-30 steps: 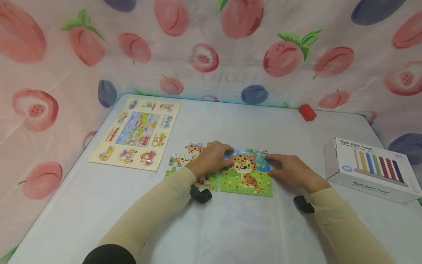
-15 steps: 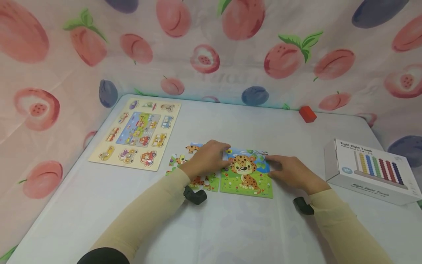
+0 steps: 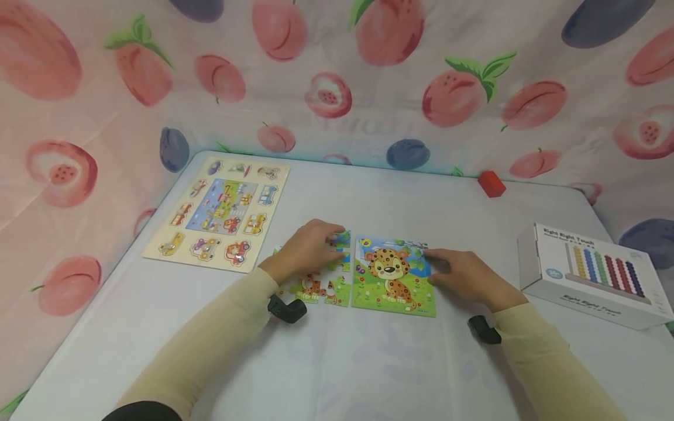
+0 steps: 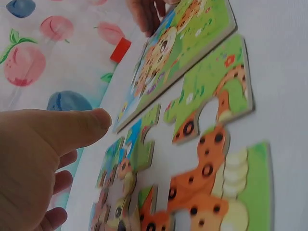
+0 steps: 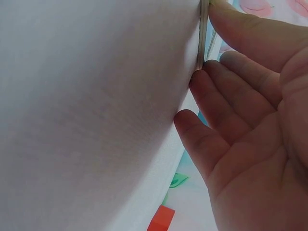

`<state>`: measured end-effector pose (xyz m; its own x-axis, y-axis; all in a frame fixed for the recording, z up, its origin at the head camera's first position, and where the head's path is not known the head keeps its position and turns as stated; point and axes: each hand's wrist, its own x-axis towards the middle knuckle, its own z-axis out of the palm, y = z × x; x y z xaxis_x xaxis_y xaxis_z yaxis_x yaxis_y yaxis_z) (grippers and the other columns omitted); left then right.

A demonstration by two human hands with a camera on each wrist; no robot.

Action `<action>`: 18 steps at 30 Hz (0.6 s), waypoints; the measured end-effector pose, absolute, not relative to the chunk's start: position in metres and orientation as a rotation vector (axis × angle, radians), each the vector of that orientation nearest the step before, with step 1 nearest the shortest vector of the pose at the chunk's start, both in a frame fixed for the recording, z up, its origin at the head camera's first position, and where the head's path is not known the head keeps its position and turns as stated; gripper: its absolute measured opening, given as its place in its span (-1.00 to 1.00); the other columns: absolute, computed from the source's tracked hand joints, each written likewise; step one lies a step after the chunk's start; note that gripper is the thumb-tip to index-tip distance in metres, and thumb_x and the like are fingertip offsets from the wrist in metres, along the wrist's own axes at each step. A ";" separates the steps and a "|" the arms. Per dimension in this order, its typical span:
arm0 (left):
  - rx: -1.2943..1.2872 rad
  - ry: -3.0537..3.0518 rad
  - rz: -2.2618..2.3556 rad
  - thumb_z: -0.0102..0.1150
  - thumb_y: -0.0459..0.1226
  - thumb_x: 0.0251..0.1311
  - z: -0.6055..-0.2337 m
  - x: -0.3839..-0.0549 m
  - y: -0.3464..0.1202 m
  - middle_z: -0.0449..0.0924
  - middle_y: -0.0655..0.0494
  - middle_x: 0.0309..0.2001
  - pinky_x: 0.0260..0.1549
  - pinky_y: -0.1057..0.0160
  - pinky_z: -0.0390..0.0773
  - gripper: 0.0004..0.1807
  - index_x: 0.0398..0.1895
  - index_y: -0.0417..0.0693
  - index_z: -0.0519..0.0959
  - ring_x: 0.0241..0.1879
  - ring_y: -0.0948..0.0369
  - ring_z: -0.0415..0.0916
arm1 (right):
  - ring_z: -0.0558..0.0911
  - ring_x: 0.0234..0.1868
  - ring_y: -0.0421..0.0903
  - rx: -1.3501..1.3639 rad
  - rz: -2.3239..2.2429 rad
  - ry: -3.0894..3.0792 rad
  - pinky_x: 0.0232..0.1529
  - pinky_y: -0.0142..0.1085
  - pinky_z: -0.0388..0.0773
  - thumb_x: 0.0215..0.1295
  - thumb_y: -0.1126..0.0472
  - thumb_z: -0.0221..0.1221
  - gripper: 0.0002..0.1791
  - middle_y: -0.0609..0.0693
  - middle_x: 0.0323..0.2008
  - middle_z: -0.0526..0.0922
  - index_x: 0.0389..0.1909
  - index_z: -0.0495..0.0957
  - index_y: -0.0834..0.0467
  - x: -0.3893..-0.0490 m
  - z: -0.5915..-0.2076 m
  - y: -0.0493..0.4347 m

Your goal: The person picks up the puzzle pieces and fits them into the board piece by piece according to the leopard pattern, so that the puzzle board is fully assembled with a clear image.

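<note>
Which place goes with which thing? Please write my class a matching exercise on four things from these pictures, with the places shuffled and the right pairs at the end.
Things
1. Leopard board
2. Loose puzzle pieces
3. Red block
4. White box

Places
A. Near the far edge of the table
B. Farthest to the right of the four
C. With the right hand at its right edge
D. Partly hidden by the left hand in the head view

Right pairs: 1-C, 2-D, 3-A, 4-B
</note>
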<state>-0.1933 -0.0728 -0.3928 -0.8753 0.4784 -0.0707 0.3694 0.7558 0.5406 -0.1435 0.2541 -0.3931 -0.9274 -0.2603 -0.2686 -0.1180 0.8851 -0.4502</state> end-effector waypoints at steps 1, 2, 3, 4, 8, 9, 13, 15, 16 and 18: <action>0.667 2.753 0.787 0.38 -0.11 0.22 -0.393 -0.194 -0.076 0.52 0.01 0.22 0.22 0.10 0.38 -0.37 0.34 -0.07 0.49 0.23 0.08 0.37 | 0.30 0.36 0.35 -0.283 -0.622 2.731 0.28 0.26 0.25 0.30 0.14 0.32 -0.33 0.31 0.36 0.38 0.40 0.40 0.20 -0.144 -0.393 0.254; 0.661 2.757 0.788 0.38 -0.11 0.22 -0.393 -0.194 -0.079 0.51 0.01 0.21 0.22 0.09 0.38 -0.38 0.34 -0.07 0.49 0.23 0.08 0.37 | 0.31 0.36 0.34 -0.282 -0.622 2.732 0.27 0.26 0.25 0.30 0.14 0.33 -0.33 0.31 0.36 0.38 0.40 0.40 0.20 -0.144 -0.393 0.254; 0.656 2.761 0.788 0.38 -0.11 0.23 -0.393 -0.195 -0.082 0.51 0.00 0.21 0.22 0.08 0.38 -0.38 0.34 -0.07 0.50 0.22 0.08 0.37 | 0.31 0.35 0.35 -0.281 -0.622 2.733 0.27 0.26 0.26 0.30 0.14 0.33 -0.33 0.31 0.35 0.38 0.40 0.40 0.20 -0.144 -0.393 0.254; 0.658 2.769 0.773 0.38 -0.10 0.23 -0.394 -0.195 -0.085 0.52 0.01 0.21 0.23 0.07 0.37 -0.38 0.34 -0.07 0.50 0.23 0.07 0.37 | 0.31 0.35 0.35 -0.278 -0.623 2.733 0.27 0.26 0.26 0.29 0.15 0.33 -0.33 0.31 0.35 0.38 0.40 0.40 0.20 -0.143 -0.393 0.254; 0.653 2.776 0.762 0.37 -0.08 0.25 -0.394 -0.197 -0.095 0.51 -0.02 0.23 0.25 0.02 0.35 -0.38 0.34 -0.07 0.49 0.27 0.04 0.36 | 0.31 0.35 0.35 -0.283 -0.620 2.733 0.27 0.26 0.26 0.29 0.15 0.33 -0.34 0.31 0.35 0.38 0.40 0.40 0.20 -0.143 -0.393 0.254; 0.645 2.775 0.763 0.36 -0.08 0.25 -0.394 -0.198 -0.098 0.50 -0.02 0.24 0.26 0.01 0.35 -0.38 0.35 -0.07 0.49 0.28 0.03 0.35 | 0.31 0.35 0.35 -0.285 -0.620 2.734 0.27 0.26 0.26 0.29 0.15 0.33 -0.34 0.31 0.35 0.38 0.40 0.40 0.20 -0.143 -0.393 0.254; 0.607 2.780 0.779 0.34 -0.12 0.28 -0.396 -0.201 -0.107 0.48 -0.06 0.27 0.28 -0.01 0.33 -0.41 0.34 -0.08 0.49 0.32 0.00 0.32 | 0.30 0.36 0.35 -0.290 -0.623 2.734 0.27 0.26 0.26 0.30 0.16 0.32 -0.34 0.31 0.35 0.38 0.40 0.40 0.20 -0.143 -0.393 0.254; 0.594 2.784 0.782 0.33 -0.15 0.28 -0.397 -0.203 -0.111 0.49 -0.07 0.26 0.28 -0.02 0.33 -0.43 0.33 -0.09 0.50 0.32 -0.02 0.32 | 0.30 0.36 0.35 -0.288 -0.622 2.734 0.27 0.26 0.25 0.30 0.15 0.32 -0.34 0.31 0.36 0.38 0.40 0.40 0.19 -0.143 -0.393 0.254; 0.592 2.789 0.780 0.33 -0.16 0.27 -0.398 -0.204 -0.113 0.50 -0.07 0.25 0.27 -0.03 0.33 -0.44 0.32 -0.10 0.51 0.31 -0.02 0.33 | 0.30 0.36 0.35 -0.287 -0.622 2.734 0.27 0.26 0.25 0.30 0.15 0.32 -0.33 0.31 0.36 0.37 0.40 0.40 0.19 -0.143 -0.393 0.254; 0.590 2.792 0.776 0.33 -0.17 0.27 -0.399 -0.206 -0.117 0.51 -0.07 0.24 0.27 -0.03 0.33 -0.45 0.30 -0.13 0.52 0.31 -0.03 0.34 | 0.30 0.36 0.35 -0.283 -0.622 2.733 0.27 0.26 0.25 0.30 0.15 0.32 -0.33 0.31 0.36 0.37 0.40 0.40 0.19 -0.143 -0.393 0.254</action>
<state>-0.2060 -0.1169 -0.3989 -0.9042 0.4214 -0.0691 0.3252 0.7845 0.5281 -0.1431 0.2540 -0.3932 -0.9282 -0.2603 -0.2660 -0.1194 0.8853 -0.4495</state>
